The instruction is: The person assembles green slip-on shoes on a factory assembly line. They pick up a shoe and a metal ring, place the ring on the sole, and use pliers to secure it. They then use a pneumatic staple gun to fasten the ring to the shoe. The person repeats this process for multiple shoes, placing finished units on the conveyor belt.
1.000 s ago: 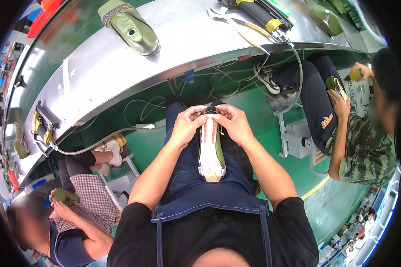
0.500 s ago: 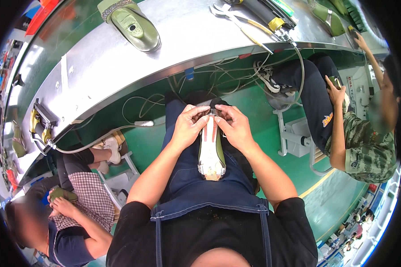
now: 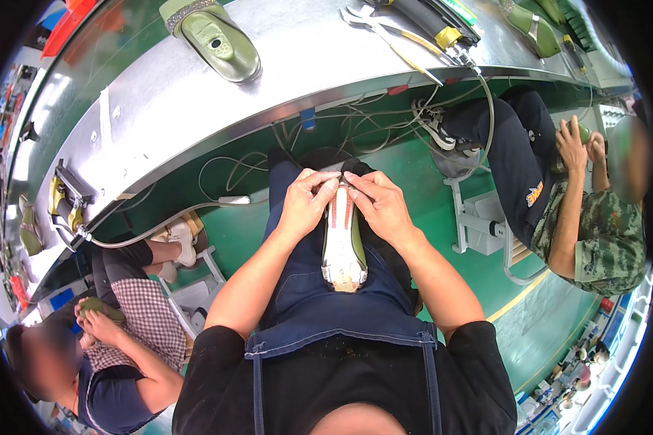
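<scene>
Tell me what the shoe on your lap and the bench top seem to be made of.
Shoe: the sole facing up looks like pale moulded rubber or foam with red stripes, matte; the olive rim could be fabric or synthetic, too small to tell. Bench top: sheet metal, probably steel, going by its brushed grey sheen and glare.

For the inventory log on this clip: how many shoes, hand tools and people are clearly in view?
Shoes: 3, one in the person's lap, two olive ones on the bench
Hand tools: 1, wrench
People: 3, counting the wearer
Total: 7
</scene>
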`<state>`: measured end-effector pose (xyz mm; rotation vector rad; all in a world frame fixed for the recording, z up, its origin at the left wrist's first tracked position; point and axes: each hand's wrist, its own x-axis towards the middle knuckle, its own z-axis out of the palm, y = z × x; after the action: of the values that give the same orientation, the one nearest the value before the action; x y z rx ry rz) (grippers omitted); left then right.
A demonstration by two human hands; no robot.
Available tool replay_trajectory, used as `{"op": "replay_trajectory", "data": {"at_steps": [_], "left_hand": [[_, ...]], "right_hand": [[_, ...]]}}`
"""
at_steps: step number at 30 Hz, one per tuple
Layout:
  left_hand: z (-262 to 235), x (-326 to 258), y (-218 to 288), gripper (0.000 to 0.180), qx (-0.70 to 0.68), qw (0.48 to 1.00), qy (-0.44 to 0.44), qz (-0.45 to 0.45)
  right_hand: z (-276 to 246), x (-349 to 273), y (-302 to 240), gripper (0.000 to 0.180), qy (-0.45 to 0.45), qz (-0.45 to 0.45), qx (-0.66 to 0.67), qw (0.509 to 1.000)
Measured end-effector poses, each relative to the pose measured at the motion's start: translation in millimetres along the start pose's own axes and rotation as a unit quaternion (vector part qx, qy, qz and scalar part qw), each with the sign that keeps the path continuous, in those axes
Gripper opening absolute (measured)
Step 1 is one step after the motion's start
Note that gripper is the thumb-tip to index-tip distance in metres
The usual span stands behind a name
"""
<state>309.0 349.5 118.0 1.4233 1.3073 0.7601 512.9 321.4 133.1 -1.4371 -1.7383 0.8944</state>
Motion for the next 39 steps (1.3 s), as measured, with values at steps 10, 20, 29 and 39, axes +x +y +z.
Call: {"op": "replay_trajectory", "data": {"at_steps": [10,20,29,39], "left_hand": [[-0.8,9.6,10.2,0.024,0.017,0.999,-0.006,-0.040],[-1.0,12.5,9.8,0.020,0.005,1.000,-0.018,-0.015],[-1.1,13.5,5.4,0.020,0.002,0.999,-0.030,-0.019],[-3.3,14.9,6.6,0.020,-0.001,0.999,-0.038,-0.013]], "right_hand": [[0.2,-0.5,1.8,0.034,0.009,-0.050,-0.048,0.998],[-10.7,8.9,0.5,0.026,-0.036,-0.031,-0.002,0.999],[-4.6,26.2,9.7,0.020,-0.040,0.112,0.099,0.988],[-7.7,36.8,6.7,0.018,-0.074,0.160,0.123,0.977]]}}
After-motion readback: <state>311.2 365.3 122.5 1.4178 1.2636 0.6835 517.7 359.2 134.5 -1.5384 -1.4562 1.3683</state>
